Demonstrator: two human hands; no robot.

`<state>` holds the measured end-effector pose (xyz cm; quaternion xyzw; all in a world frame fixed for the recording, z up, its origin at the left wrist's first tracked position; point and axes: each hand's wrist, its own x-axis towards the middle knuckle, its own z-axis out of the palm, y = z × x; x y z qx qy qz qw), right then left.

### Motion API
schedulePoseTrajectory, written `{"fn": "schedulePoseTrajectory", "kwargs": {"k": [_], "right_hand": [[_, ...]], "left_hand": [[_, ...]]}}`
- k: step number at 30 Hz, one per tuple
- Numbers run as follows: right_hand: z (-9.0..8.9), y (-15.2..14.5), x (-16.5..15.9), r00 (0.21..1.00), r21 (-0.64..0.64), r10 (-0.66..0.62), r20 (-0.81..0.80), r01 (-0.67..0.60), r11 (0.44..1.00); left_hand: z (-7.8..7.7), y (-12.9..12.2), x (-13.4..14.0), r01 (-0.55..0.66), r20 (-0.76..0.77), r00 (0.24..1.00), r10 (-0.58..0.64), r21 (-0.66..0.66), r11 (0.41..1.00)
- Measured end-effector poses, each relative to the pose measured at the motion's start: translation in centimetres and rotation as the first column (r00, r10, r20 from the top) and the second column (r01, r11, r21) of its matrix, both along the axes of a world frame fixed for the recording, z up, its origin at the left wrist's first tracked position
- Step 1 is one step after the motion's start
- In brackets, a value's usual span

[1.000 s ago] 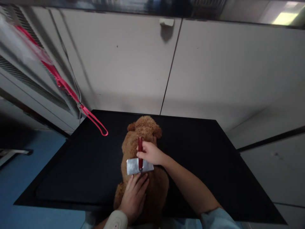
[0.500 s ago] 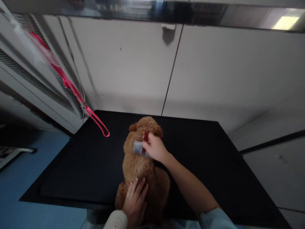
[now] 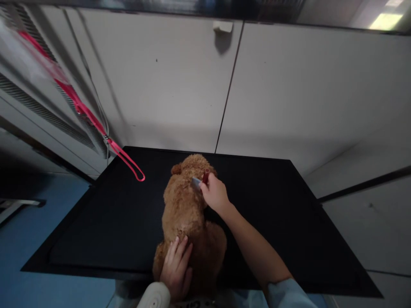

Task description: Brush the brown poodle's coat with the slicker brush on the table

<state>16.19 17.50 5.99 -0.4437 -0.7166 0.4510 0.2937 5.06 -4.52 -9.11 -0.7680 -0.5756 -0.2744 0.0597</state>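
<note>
A curly brown dog (image 3: 183, 205), real or plush I cannot tell, is on the black table, its head toward the wall and its back toward me. My left hand (image 3: 176, 267) lies flat on its lower back, fingers extended. My right hand (image 3: 215, 191) is closed around the dark red handle of a slicker brush (image 3: 196, 184). The brush's grey head is seen edge-on at the fur behind the dog's neck, on the right. My fingers cover part of the handle.
The black tabletop (image 3: 266, 214) reaches the pale wall panels (image 3: 282, 85). A pink strap loop (image 3: 126, 160) hangs over its far left corner, beside grey ribbed hoses (image 3: 48, 109). A metal-edged shelf (image 3: 192, 10) crosses the top. Blue floor (image 3: 61, 201) shows at left.
The brush has moved right and slightly up across the dog's upper back, and its head has turned from broad side to edge-on. My left hand stays on the lower back. The view has shifted slightly.
</note>
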Motion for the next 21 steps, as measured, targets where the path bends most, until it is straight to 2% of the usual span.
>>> {"fn": "schedulePoseTrajectory", "kwargs": {"k": [3,4,7,8,11,12,15,16,19,20,21], "right_hand": [[-0.3,-0.1,0.1,0.988,0.016,0.148,0.034,-0.149,0.989],[-0.3,-0.1,0.2,0.989,0.016,0.139,0.042,-0.14,0.99],[-0.4,0.1,0.1,0.998,0.059,-0.035,0.06,0.031,0.998],[-0.5,0.1,0.1,0.998,0.068,-0.034,0.061,0.03,0.997],[-0.5,0.2,0.1,0.991,0.034,0.121,0.055,-0.123,0.992],[-0.5,0.3,0.2,0.991,0.022,0.119,0.054,-0.12,0.992],[-0.4,0.6,0.6,0.997,0.042,-0.065,0.034,0.064,0.997],[-0.5,0.6,0.7,0.999,0.041,-0.05,0.017,0.049,0.998],[-1.3,0.8,0.9,0.972,-0.062,0.231,-0.047,-0.233,0.97],[-1.6,0.9,0.9,0.968,-0.089,0.242,-0.063,-0.246,0.965],[-1.9,1.1,0.9,0.984,-0.088,0.166,-0.068,-0.172,0.981]], "left_hand": [[0.1,-0.1,-0.1,-0.013,-0.022,1.0,0.014,0.038,0.999],[0.2,-0.1,0.0,-0.023,-0.029,0.999,0.024,0.047,0.999],[0.4,-0.2,0.1,-0.039,-0.045,0.998,0.042,0.06,0.997],[0.5,-0.2,0.2,-0.04,-0.05,0.998,0.043,0.068,0.997],[0.3,-0.4,0.1,-0.046,-0.062,0.997,0.052,0.095,0.994],[0.2,-0.4,0.1,-0.053,-0.062,0.996,0.06,0.105,0.993],[-0.1,-0.5,0.0,-0.064,-0.058,0.996,0.071,0.117,0.991],[-0.1,-0.5,0.0,-0.069,-0.054,0.996,0.075,0.118,0.991],[-0.2,-0.4,0.0,-0.082,-0.039,0.995,0.087,0.127,0.988],[-0.1,-0.4,0.1,-0.088,-0.031,0.995,0.093,0.133,0.987],[-0.1,-0.3,0.1,-0.091,-0.023,0.995,0.095,0.137,0.986]]}}
